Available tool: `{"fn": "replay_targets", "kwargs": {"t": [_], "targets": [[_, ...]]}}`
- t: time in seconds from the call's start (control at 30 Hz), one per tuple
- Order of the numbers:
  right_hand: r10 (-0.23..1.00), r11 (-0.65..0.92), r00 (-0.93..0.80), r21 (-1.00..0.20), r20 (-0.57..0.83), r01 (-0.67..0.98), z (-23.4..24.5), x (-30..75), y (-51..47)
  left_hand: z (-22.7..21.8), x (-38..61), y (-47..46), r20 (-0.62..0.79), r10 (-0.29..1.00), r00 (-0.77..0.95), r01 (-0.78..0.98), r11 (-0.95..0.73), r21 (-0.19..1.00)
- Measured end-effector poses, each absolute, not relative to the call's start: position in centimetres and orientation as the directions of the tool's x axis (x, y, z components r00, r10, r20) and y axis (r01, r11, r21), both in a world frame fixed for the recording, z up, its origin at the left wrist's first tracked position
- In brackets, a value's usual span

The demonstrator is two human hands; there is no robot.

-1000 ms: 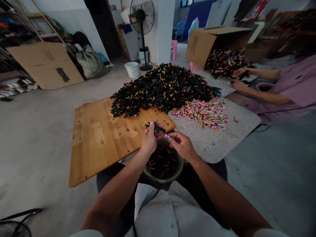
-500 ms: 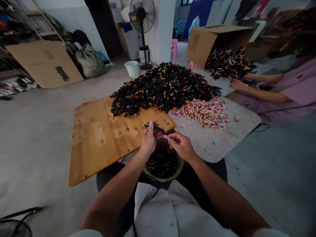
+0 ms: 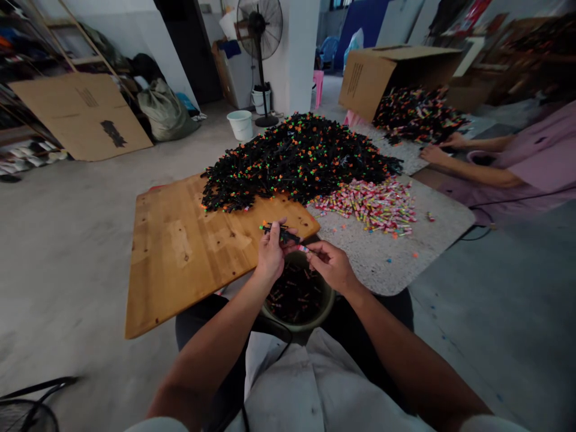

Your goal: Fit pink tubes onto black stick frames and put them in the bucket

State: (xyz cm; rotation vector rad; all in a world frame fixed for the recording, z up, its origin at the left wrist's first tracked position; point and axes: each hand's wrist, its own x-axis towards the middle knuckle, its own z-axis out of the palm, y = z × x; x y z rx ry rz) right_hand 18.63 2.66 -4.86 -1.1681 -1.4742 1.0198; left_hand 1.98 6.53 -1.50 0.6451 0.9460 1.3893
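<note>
My left hand [image 3: 272, 252] is closed around several thin black pieces [image 3: 288, 235] with orange and green tips. In my right hand [image 3: 330, 263], thumb and fingers pinch a small tube with a pink and white striped wrapper [image 3: 303, 248]. The tube meets the end of a black piece from the left hand; whether they are joined is too small to tell. Below both hands is a round bucket [image 3: 332, 303] holding many dark pieces with coloured bits. A large heap of black pieces with orange and green tips [image 3: 297, 156] rises ahead.
A wooden board [image 3: 162, 264] lies to the left, a speckled tabletop [image 3: 373, 270] to the right. On the tabletop is a pile of pink wrapped tubes [image 3: 378, 207]. Behind it, a tipped cardboard box [image 3: 364, 84] spills more pieces near another person's hands [image 3: 434, 155]. A fan [image 3: 258, 36] stands farther back.
My hands hold almost the same place and grip. The other person's hands and arms have shifted slightly by the spilled pieces.
</note>
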Motion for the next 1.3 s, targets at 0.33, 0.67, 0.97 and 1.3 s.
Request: {"fn": "replay_targets", "kwargs": {"t": [0.33,0.67,0.97,1.3], "targets": [[0.98,0.192,-0.092,-0.962,0.177,0.194,-5.2,18.7,2.6,-1.7,2.0,6.4,-0.16,0.984,-0.073,-0.532,0.097,0.841],[0.989,0.139,-0.057,-0.986,0.134,0.095,-5.3,18.6,2.5,-1.9,1.9,6.3,-0.143,0.987,-0.067,-0.502,0.091,0.86],[0.996,0.059,0.081,-0.984,0.046,-0.167,-4.3,17.0,1.8,-3.1,2.5,6.3,-0.105,0.991,-0.088,-0.536,0.042,0.843],[0.998,0.032,0.053,-0.965,0.019,-0.259,-4.3,15.8,0.7,-2.2,3.2,5.2,-0.099,0.961,-0.257,-0.556,-0.063,0.829]]}}
